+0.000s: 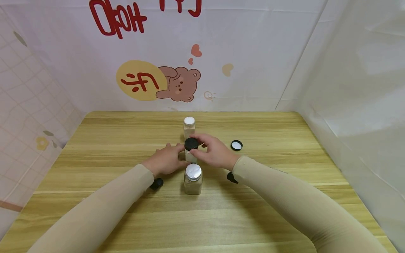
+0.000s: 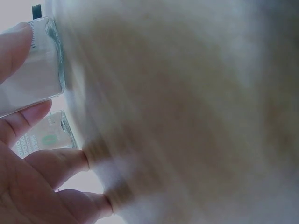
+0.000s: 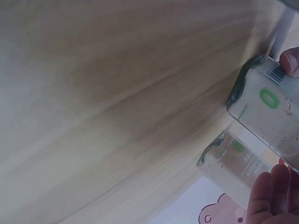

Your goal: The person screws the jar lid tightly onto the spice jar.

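A clear square glass jar (image 1: 191, 156) with pale contents stands upright in the middle of a row of three jars. My left hand (image 1: 166, 160) pinches its body between thumb and index finger, as the left wrist view shows around the jar (image 2: 35, 77). The other left fingertips touch the table. My right hand (image 1: 217, 153) grips the black lid (image 1: 191, 143) on top of that jar from the right. In the right wrist view, a green mark and a barcode show on the jar (image 3: 264, 105). How tightly the lid sits cannot be seen.
Behind stands a similar jar (image 1: 189, 131) with a white top. A jar (image 1: 193, 185) with a silver top is nearer me. Right of the row, a black lid (image 1: 236, 145) lies with its white inside up. The wooden table (image 1: 202, 221) meets a printed backdrop (image 1: 253, 70).
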